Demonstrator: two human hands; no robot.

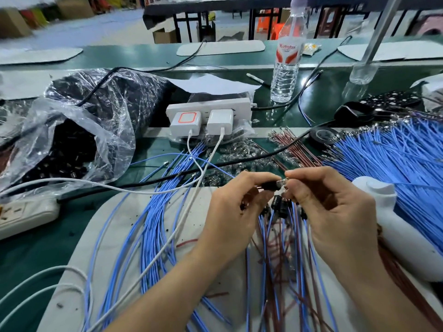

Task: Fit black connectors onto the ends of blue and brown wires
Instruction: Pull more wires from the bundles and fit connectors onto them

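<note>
My left hand (233,212) pinches a black connector (269,186) between thumb and fingers, above the white mat (115,226). My right hand (333,204) meets it from the right and pinches a small metal wire terminal (285,182) at the connector's mouth. Below both hands hangs a bunch of blue and brown wires (280,255) with black connectors (279,204) fitted on their upper ends. Loose blue wires (155,224) lie on the mat to the left. A large fan of blue wires (395,159) spreads at the right, with brown wires (299,149) beside it.
A clear plastic bag of black connectors (72,144) sits at the left. A white power strip with chargers (208,116) stands behind, its white cables (187,212) crossing the mat. A water bottle (286,65), a black tape roll (322,135) and a white device (393,224) are at the right.
</note>
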